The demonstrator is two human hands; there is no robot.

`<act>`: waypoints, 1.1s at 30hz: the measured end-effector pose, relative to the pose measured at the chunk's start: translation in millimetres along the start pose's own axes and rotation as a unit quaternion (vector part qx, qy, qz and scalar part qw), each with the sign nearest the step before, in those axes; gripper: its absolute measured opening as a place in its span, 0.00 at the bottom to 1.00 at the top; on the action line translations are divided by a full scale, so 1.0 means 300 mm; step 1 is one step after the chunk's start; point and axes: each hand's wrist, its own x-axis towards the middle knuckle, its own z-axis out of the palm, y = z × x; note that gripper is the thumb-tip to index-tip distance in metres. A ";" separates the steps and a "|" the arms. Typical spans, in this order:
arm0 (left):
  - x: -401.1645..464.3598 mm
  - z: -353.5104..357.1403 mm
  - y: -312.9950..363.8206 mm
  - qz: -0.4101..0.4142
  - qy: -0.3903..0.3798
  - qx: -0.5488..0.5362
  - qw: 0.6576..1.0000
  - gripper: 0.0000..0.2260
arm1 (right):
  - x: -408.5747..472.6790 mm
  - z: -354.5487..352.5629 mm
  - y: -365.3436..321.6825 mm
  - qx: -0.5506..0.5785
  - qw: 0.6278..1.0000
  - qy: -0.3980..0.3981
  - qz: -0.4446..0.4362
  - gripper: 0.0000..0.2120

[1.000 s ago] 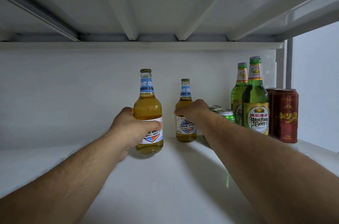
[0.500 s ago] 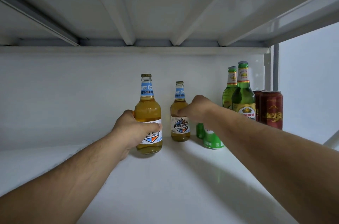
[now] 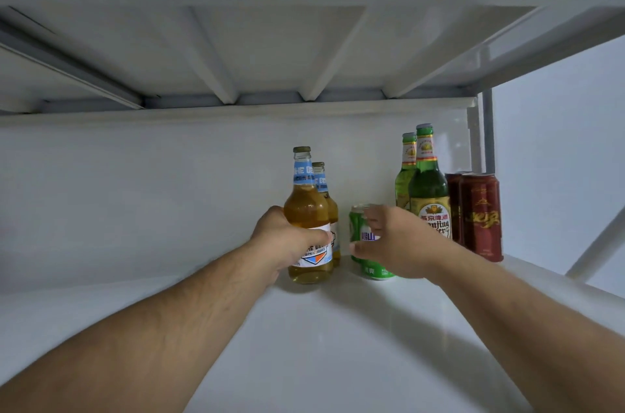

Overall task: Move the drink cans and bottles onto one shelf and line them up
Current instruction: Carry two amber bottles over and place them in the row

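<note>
Since a second ago the left hand (image 3: pixel 287 241) has slid its amber bottle (image 3: pixel 307 219) rightward until it stands directly in front of the second amber bottle (image 3: pixel 325 196), and the right hand (image 3: pixel 394 243) has let go of that rear bottle and come forward to the green can (image 3: pixel 363 243). Left fingers are wrapped round the front bottle's belly, at centre frame, with its base on the shelf (image 3: pixel 338 345). Right fingers are spread and half curled round the can, thumb low and fingertips near its rim; whether they already press on it cannot be told.

Right of centre stand two green bottles (image 3: pixel 427 189), one behind the other, and farther right two red cans (image 3: pixel 480 213), likewise paired.

All the drinks seen share this one shelf, so the gathering looks largely done. Left, by my reading, is the lining up: closing the gaps beside the green can. Whether a second green can sits behind it is hidden.
</note>
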 end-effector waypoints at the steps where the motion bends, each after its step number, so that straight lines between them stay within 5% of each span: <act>1: 0.006 0.020 -0.003 -0.003 -0.004 0.003 1.000 0.27 | -0.010 0.004 0.017 0.003 1.000 -0.003 -0.004 0.23; 4: 0.013 0.070 -0.006 -0.008 -0.004 0.014 1.000 0.31 | -0.026 0.009 0.062 -0.012 1.000 -0.024 -0.011 0.11; 8: 0.030 0.123 -0.005 -0.005 -0.004 0.020 1.000 0.32 | -0.025 0.015 0.081 -0.022 0.998 -0.051 -0.008 0.16; 16: 0.060 0.169 -0.009 -0.007 0.010 0.020 1.000 0.23 | -0.013 0.026 0.096 0.002 0.997 -0.073 -0.027 0.09; 27: 0.081 0.149 -0.029 -0.014 0.002 0.019 1.000 0.32 | -0.015 0.028 0.092 0.021 0.995 -0.086 -0.035 0.13; 33: 0.096 0.146 -0.043 -0.013 -0.010 0.018 1.000 0.25 | -0.019 0.032 0.088 0.023 0.995 -0.088 -0.032 0.12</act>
